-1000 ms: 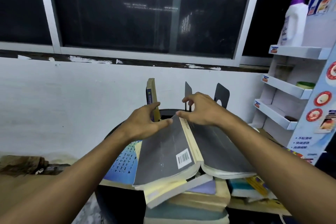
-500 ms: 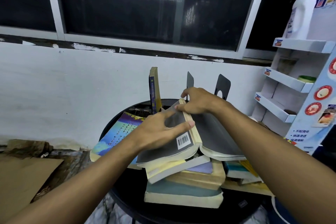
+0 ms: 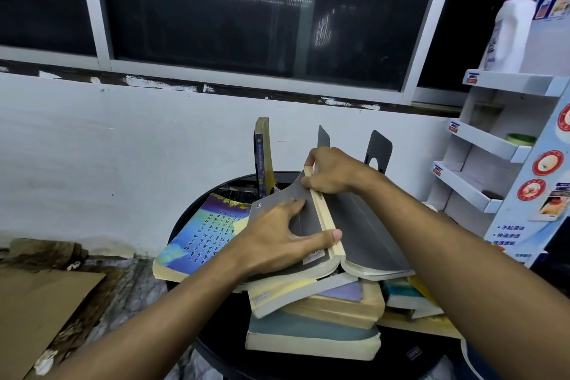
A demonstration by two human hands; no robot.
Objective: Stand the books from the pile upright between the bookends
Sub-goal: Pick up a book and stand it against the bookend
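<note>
The blue book [image 3: 200, 234] lies flat at 9 o'clock on the round table [image 3: 410, 352]. One thin book [image 3: 263, 154] stands up at 11 o'clock. The left hand [image 3: 277, 241] lies on the grey book [image 3: 364, 231]. Its fingers are spread out and fairly straight on the left cover, and its thumb pushes on the spine. It presses down and does not wrap round anything. The grey book looks like a soft paperback, so it will likely bend and flop, and its pages may fan out if it is lifted by one cover. It does not look heavy. The best place to hold it is the spine, with both halves squeezed shut. It lies open and face down, like a little tent. It has dull grey covers, a cream spine on top and a far left corner that curls up. It sits on top of the pile [image 3: 314, 311], at 6 o'clock on the table. The right hand [image 3: 330, 173] pinches the far end of the spine, with its fingers curled over it. The two dark bookends [image 3: 377, 151] stand just past that hand, at 12 to 1 o'clock, with a gap between them.
</note>
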